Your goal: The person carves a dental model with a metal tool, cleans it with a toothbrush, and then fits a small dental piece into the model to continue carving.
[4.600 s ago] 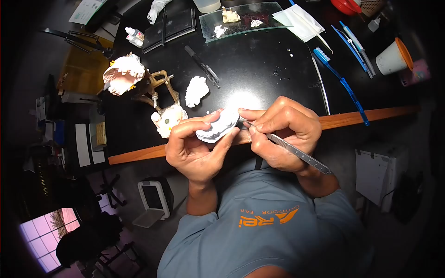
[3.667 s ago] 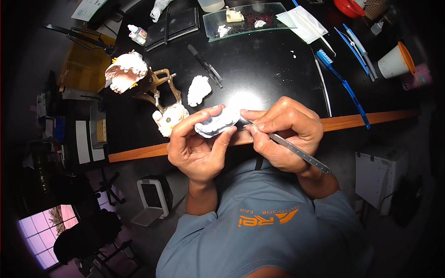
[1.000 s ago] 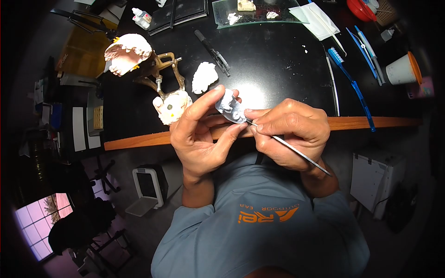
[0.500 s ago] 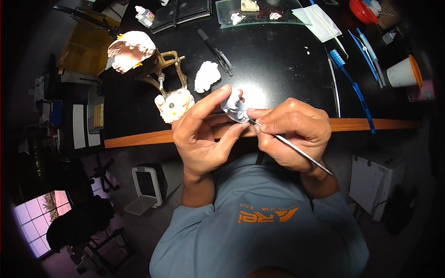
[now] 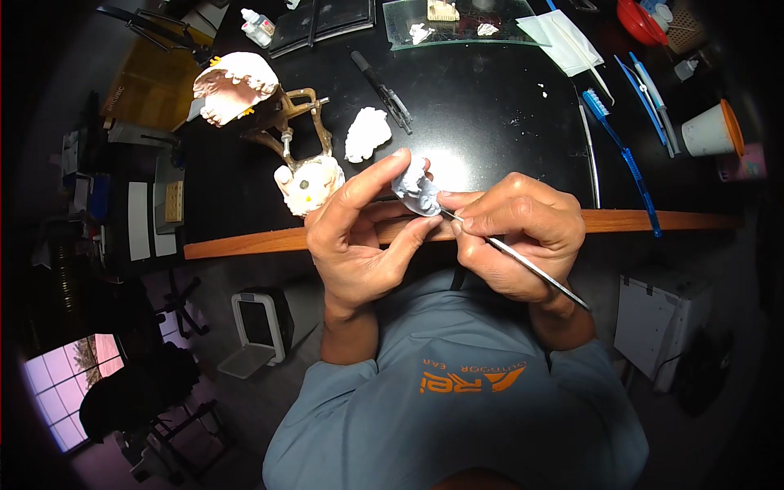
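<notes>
Between the thumb and fingers of my left hand (image 5: 359, 229) sits a small pale blue-grey dental piece (image 5: 417, 193), tilted above the table's front edge. My right hand (image 5: 523, 233) grips a slim metal dental carving tool (image 5: 531, 276) like a pen. The tool's tip meets the lower right rim of the piece, and my right fingertips are close beside it. Left of my hands stands a brass dental articulator (image 5: 290, 135) with a plaster jaw model (image 5: 237, 88) on its upper part and another plaster model (image 5: 312, 186) on its lower part. A lumpy white piece (image 5: 367, 134) lies nearby.
A black pen (image 5: 382, 93) lies beyond the white piece. At the right are a blue toothbrush (image 5: 621, 155), a thin metal rod (image 5: 590, 155) and a white cup with orange rim (image 5: 710, 131). A glass plate (image 5: 465, 31) lies at the back; a wooden edge (image 5: 245, 245) borders the table.
Almost nothing differs. The whole view has shifted slightly, and both hands keep the same hold, with the tool's tip still at the rim of the blue-grey piece.
</notes>
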Motion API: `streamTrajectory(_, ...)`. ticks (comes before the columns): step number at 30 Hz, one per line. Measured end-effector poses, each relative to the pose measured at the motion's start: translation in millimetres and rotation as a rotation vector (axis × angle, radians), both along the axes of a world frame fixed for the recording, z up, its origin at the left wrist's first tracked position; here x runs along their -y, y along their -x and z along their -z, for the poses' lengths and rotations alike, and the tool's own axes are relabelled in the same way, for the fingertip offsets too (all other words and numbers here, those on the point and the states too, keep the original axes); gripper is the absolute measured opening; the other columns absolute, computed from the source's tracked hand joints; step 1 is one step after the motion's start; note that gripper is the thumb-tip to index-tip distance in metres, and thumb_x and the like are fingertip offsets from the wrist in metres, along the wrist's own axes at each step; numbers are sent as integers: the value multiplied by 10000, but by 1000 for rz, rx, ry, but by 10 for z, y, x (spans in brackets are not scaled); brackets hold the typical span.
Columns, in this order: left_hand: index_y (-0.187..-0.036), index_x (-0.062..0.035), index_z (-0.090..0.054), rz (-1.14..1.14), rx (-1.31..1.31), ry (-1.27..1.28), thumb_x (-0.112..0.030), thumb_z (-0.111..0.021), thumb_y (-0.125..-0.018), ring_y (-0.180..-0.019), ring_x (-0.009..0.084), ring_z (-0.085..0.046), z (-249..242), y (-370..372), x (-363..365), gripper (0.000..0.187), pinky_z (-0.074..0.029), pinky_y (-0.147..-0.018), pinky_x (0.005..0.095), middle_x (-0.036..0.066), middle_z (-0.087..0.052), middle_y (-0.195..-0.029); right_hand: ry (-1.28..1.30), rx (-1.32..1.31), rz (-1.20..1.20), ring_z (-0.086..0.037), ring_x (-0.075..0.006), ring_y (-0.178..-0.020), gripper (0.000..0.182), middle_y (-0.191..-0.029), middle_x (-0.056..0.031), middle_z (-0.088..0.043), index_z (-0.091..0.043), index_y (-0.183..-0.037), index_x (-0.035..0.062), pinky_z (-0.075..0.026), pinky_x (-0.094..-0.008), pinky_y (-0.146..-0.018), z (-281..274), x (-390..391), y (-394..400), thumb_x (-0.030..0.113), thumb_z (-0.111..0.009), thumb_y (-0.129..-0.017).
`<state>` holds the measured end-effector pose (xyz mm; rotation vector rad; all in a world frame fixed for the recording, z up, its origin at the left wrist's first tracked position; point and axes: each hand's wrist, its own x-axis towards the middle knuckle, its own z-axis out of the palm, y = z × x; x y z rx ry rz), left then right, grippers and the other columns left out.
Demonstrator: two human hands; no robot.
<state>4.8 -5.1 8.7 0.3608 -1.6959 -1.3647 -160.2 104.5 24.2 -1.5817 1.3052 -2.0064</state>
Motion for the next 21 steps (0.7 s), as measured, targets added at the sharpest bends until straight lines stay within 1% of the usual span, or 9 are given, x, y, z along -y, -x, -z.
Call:
streamTrajectory(8, -1399, 93, -644, 13, -16, -22, 212, -841, -765, -1220, 321, -743, -25, 2, -15, 675, -688, -975, 375, 249, -708, -1316, -10, 2, -6, -777, -191, -757, 139, -790, -115, -735, -736, -799, -37, -702, -428, -900, 1, -8, 5, -151, -767, -726)
streamTrajectory(15, -1412, 102, -615, 26, -38, 7, 207, -840, -777, -1247, 346, -729, -30, 16, -12, 682, -692, -974, 393, 252, -701, -1297, -8, -6, -6, -779, -190, -755, 138, -780, -115, -736, -727, -794, -30, -703, -417, -892, 16, -12, 10, -138, -776, -724)
streamTrajectory(21, -1416, 121, -597, 13, -18, -13, 204, -837, -783, -1258, 351, -720, -40, 14, -24, 683, -692, -977, 397, 263, -685, -1315, -9, -26, -6, -791, -207, -769, 149, -780, -115, -738, -713, -782, -28, -701, -404, -887, 0, -14, 22, -143, -781, -715)
